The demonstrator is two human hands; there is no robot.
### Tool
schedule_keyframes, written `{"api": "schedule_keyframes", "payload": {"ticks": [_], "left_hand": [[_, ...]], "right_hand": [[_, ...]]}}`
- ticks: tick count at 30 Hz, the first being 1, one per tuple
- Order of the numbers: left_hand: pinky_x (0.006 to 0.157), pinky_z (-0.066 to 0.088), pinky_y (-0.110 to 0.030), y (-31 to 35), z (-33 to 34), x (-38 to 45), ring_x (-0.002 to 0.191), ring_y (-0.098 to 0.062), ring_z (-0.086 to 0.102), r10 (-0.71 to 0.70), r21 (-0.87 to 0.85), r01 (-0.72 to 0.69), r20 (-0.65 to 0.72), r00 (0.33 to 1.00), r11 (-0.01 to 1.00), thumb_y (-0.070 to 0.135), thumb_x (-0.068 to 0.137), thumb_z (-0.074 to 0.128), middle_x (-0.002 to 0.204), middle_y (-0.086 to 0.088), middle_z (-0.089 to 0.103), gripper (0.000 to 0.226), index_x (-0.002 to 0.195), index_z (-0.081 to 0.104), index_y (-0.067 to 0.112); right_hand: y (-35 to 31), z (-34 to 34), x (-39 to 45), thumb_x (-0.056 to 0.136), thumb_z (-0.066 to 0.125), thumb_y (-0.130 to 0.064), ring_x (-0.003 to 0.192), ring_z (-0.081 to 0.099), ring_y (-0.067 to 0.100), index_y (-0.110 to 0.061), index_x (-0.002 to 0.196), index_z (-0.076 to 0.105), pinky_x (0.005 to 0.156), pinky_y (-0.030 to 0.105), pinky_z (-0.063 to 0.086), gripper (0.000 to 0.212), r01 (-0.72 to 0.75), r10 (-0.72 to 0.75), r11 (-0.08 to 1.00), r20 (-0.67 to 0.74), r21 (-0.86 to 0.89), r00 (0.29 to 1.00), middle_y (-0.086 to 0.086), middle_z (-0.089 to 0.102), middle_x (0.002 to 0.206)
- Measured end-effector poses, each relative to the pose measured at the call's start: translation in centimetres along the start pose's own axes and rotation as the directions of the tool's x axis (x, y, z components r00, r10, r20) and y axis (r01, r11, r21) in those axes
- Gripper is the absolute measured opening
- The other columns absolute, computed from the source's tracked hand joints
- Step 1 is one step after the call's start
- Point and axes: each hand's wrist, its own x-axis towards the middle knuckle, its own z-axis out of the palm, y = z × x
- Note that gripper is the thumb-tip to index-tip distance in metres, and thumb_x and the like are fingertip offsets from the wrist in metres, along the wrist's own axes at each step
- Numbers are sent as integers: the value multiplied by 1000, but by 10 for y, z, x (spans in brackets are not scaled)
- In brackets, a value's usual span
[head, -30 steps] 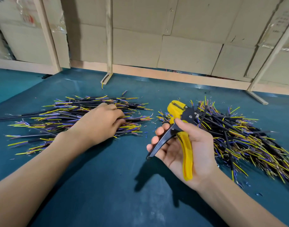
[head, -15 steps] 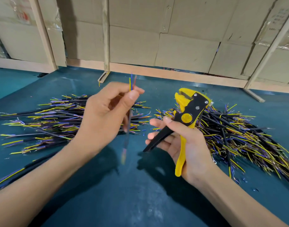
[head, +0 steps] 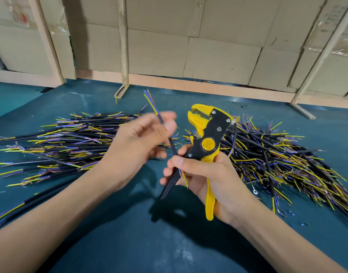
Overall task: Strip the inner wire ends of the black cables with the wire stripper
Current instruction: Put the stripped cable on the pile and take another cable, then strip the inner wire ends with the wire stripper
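Head view: glossy yellow-black wire stripper

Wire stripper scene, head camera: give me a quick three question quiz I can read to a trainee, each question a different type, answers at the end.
1. True or false: the wire stripper lies flat on the table.
2. Multiple choice: the left hand holds A) one black cable, B) a cardboard box, C) nothing.
3. Fill in: beyond the right hand lies a right pile of cables; the other pile lies to the ____.

Key: 1 false, the right hand grips it upright, head up. 2 A. 3 left.
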Motion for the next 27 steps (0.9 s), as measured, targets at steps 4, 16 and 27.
{"api": "schedule_keyframes", "payload": {"ticks": [4,16,27], "left_hand": [[46,47,-32,-5,8,-5,52,-26,54,-3,-31,6,85,996,999,32,88,70,64,-11,60,53,92,58,-19],[65,55,-30,6,2,5,70,-20,61,130,-208,-166,-176,976,964,16,93,58,84,-6,61,40,131,62,5],[48,43,-24,2,5,-3,64,-21,66,167,77,-165,-10,986,983,2,92,65,83,-11,74,9,98,65,8]], "right_hand": [[-3,-4,1,82,67,2,74,68,32,-5,88,73,73,49,59,10,25,-25,1000,-12,10,1000,21,68,84],[2,-4,0,74,72,5,71,63,37,1,92,64,72,51,57,20,-168,168,980,-6,-109,986,27,67,84],[-11,-13,6,79,74,-9,79,64,32,-9,80,74,68,43,59,2,224,-245,967,-208,-119,947,28,63,94]]}}
